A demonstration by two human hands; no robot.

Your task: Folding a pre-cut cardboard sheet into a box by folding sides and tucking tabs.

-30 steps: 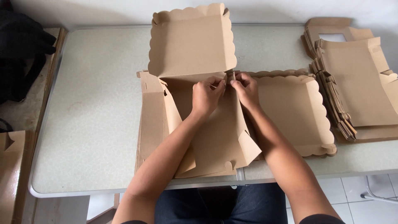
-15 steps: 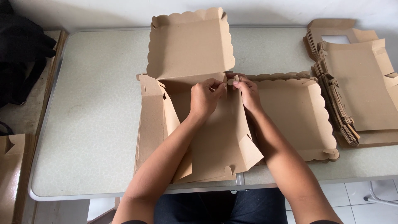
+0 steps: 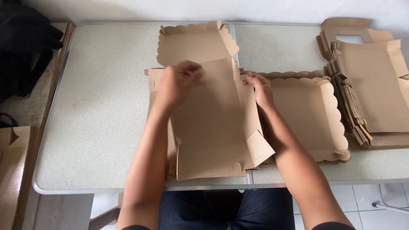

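The flat kraft box blank (image 3: 217, 127) lies in front of me on the speckled grey table (image 3: 98, 110), its long brown panel running from my hands down toward the near edge, with its scalloped lid panel (image 3: 191, 44) spread out beyond it. My left hand (image 3: 179, 81) is at the upper left of the panel, fingers curled; it is blurred, and I cannot tell whether they pinch the card or only brush across it. My right hand (image 3: 259, 87) is at the upper right corner, thumb and fingers closed narrow on the folded edge there.

I judge this card to be light and thin: stiff enough to hold a crease, soft enough to buckle if I press in the middle of a panel. The surface looks matte, so it should not slip, but the small side tab (image 3: 260, 147) at the lower right and the little locking notches look easy to tear. The sound places to take hold are along the scored fold lines and at the corners, close to the creases, not on the scalloped rim.

Just to the right, touching my right wrist, sits a finished scalloped tray (image 3: 315, 115), open side up. Further right, a stack of unfolded blanks (image 3: 370, 81) rests at the table's end. On the far left, off the table, lie a black bag (image 3: 23, 51) and a brown cardboard piece (image 3: 12, 170) lower down.
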